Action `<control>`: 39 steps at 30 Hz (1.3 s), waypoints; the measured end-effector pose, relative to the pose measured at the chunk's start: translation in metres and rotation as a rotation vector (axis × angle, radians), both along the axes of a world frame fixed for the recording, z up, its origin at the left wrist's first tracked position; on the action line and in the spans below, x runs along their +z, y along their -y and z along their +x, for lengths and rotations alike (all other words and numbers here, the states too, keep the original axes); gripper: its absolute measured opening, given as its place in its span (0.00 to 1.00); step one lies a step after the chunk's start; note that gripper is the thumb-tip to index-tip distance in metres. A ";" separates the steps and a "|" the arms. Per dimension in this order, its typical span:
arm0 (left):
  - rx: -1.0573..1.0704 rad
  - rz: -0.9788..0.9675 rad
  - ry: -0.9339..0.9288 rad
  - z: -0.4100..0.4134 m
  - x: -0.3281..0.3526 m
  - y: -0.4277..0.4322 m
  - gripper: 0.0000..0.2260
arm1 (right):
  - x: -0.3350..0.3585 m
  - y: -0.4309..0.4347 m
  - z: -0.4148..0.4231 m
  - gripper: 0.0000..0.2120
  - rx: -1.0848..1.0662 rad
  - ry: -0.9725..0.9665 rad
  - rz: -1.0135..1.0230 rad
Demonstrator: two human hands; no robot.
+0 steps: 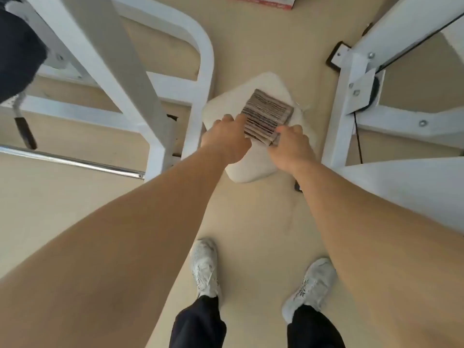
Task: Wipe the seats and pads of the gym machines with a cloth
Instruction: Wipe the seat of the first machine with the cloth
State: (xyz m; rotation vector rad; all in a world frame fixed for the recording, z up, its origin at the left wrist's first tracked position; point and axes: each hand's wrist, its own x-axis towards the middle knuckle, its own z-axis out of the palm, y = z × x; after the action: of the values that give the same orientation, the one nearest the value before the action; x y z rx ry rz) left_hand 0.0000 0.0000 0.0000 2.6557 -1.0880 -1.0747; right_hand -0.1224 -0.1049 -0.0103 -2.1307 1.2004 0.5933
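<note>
A white padded seat (251,167) of a gym machine lies below me, between two white frames. On it rests a folded striped cloth (267,115) in brown and grey. My left hand (227,139) is at the cloth's near left corner, its fingers touching that edge. The near right corner is pinched by my right hand (288,144), whose fingers curl over the folded layers. Both forearms stretch down from the bottom of the view.
A white machine frame (125,71) with a chrome bar (75,162) stands to the left, and a dark pad (17,54) sits at the top left. Another white frame (351,96) with a black cable rises on the right. My white shoes (204,267) stand on beige floor.
</note>
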 end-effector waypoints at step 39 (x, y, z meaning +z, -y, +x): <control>0.366 0.059 -0.219 0.095 0.341 -0.288 0.14 | 0.356 -0.208 0.161 0.10 -0.128 0.425 0.385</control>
State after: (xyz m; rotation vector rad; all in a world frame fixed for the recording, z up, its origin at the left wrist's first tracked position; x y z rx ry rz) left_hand 0.0952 0.2876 0.3414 2.5599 -0.5121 -1.2891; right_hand 0.0385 0.1029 0.3455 -1.7265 0.8928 0.2664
